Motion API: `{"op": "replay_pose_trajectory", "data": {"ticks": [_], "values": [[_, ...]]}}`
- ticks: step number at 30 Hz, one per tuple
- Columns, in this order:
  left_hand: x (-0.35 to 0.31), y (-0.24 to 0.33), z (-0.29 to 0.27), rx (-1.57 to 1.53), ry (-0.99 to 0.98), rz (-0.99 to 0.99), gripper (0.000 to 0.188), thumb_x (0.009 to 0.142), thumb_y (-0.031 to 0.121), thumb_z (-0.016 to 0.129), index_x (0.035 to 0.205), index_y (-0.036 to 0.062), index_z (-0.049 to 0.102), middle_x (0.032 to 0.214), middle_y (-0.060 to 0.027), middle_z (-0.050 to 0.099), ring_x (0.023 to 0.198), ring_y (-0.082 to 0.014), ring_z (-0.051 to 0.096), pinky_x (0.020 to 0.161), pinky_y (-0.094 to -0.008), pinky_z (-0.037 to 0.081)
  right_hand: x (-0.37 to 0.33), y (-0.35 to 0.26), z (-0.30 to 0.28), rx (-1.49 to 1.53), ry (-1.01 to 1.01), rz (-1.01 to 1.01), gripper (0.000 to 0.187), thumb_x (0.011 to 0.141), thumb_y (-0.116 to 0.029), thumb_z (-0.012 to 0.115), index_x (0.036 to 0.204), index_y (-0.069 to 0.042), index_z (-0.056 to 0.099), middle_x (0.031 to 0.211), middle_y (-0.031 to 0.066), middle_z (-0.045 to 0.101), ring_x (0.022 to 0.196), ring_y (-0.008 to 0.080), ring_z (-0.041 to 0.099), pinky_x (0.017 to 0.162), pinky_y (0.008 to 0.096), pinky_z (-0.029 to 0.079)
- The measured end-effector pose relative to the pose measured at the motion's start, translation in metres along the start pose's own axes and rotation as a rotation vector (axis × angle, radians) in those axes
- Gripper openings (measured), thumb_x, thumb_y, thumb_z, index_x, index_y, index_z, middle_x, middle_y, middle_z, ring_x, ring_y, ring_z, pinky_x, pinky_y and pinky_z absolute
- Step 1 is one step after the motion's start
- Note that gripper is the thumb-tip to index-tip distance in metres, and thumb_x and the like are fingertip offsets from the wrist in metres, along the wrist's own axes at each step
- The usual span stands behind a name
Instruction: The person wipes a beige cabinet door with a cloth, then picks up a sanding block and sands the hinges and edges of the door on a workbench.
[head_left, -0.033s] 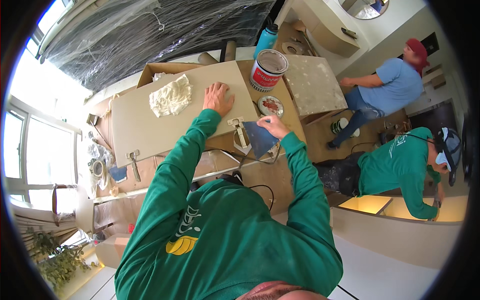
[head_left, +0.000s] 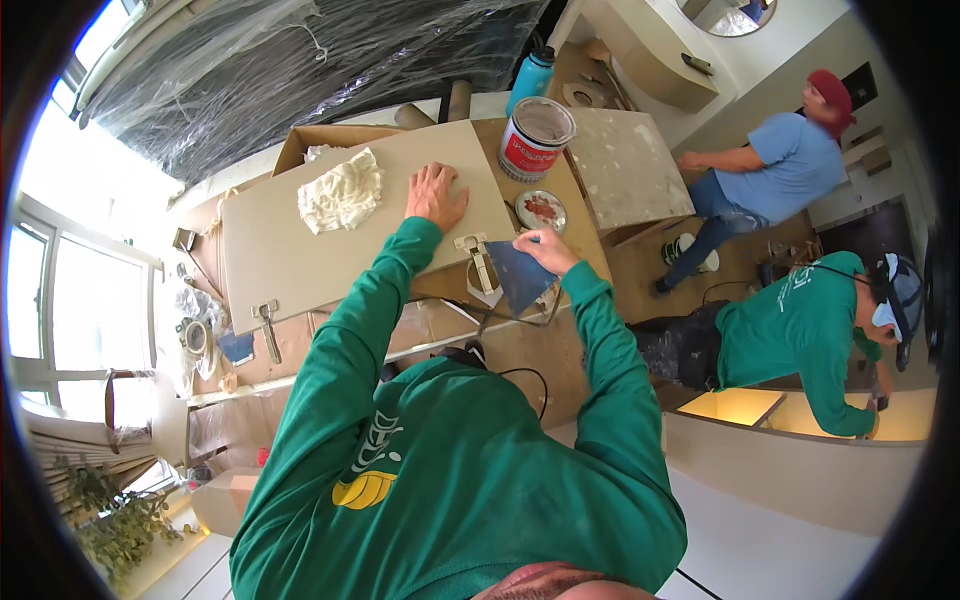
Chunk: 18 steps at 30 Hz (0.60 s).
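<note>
My left hand lies flat on a beige cabinet door panel, with its fingers stretched out. A crumpled cream cloth rests on the panel to the left of that hand. By the panel's near right corner, my right hand pinches the upper edge of a thin dark blue sheet, which hangs down. What the sheet is made of, I cannot tell. One metal hinge sticks out from the panel edge beside the sheet. A second hinge is at the near left corner.
An open tin and its lid with reddish paste stand right of the panel. Behind is a blue bottle. A stained board is further right. Two co-workers are at the right, one leaning over a lit cabinet.
</note>
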<state>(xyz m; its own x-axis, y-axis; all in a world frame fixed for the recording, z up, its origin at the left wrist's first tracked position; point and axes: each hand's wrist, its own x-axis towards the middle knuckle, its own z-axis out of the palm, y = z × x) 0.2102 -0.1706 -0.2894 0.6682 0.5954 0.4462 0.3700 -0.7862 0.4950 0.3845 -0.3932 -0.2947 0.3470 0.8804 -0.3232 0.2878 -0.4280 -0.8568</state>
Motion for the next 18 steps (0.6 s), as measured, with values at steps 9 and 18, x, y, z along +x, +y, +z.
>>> {"op": "replay_pose_trajectory", "data": {"ticks": [9, 18], "values": [[0.002, 0.0, -0.002, 0.036, -0.019, 0.019, 0.037, 0.085, 0.031, 0.074, 0.112, 0.0072, 0.065, 0.119, -0.0133, 0.061, 0.119, -0.0342, 0.055, 0.103, -0.0486, 0.041, -0.019, 0.007, 0.018, 0.583, -0.055, 0.248, 0.034, 0.096, -0.029, 0.074, 0.111, 0.001, 0.073, 0.095, 0.0046, 0.075, 0.081, 0.0112, 0.069, 0.076, 0.028, 0.056], [0.001, -0.002, -0.003, 0.007, -0.02, 0.02, 0.035, 0.086, 0.029, 0.073, 0.112, 0.0071, 0.065, 0.118, -0.0125, 0.061, 0.117, -0.0335, 0.056, 0.102, -0.0481, 0.042, -0.01, 0.003, 0.005, 0.289, 0.045, 0.094, 0.035, 0.093, -0.027, 0.076, 0.109, 0.004, 0.074, 0.093, 0.0081, 0.075, 0.077, 0.012, 0.068, 0.071, 0.0277, 0.055]]}}
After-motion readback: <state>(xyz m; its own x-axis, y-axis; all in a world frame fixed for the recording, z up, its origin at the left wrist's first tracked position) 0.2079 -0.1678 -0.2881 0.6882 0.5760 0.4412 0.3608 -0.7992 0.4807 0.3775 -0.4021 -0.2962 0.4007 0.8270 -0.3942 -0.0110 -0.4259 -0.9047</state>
